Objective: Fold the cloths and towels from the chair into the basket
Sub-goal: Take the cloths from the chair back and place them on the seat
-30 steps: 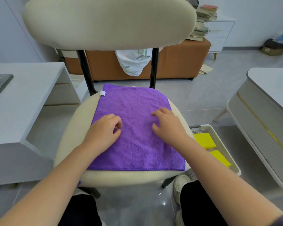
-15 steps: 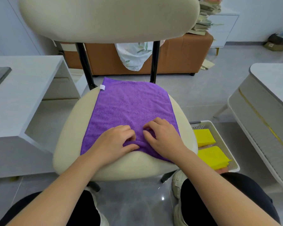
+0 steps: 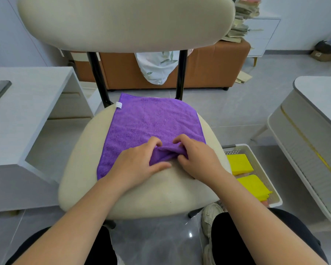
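Your left hand (image 3: 136, 163) and right hand (image 3: 197, 159) pinch the purple cloth (image 3: 153, 121).
Both hands have curled fingers and grip a bunched-up bit at the cloth's near edge. The rest lies flat on the chair seat (image 3: 80, 159). On the floor to the right, the basket (image 3: 260, 169) holds two folded yellow cloths (image 3: 239, 164).

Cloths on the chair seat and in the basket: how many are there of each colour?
Purple microfibre cloth, on the cream padded chair seat: 1
Yellow folded cloths, in the white plastic basket: 2
Total clearly visible: 3
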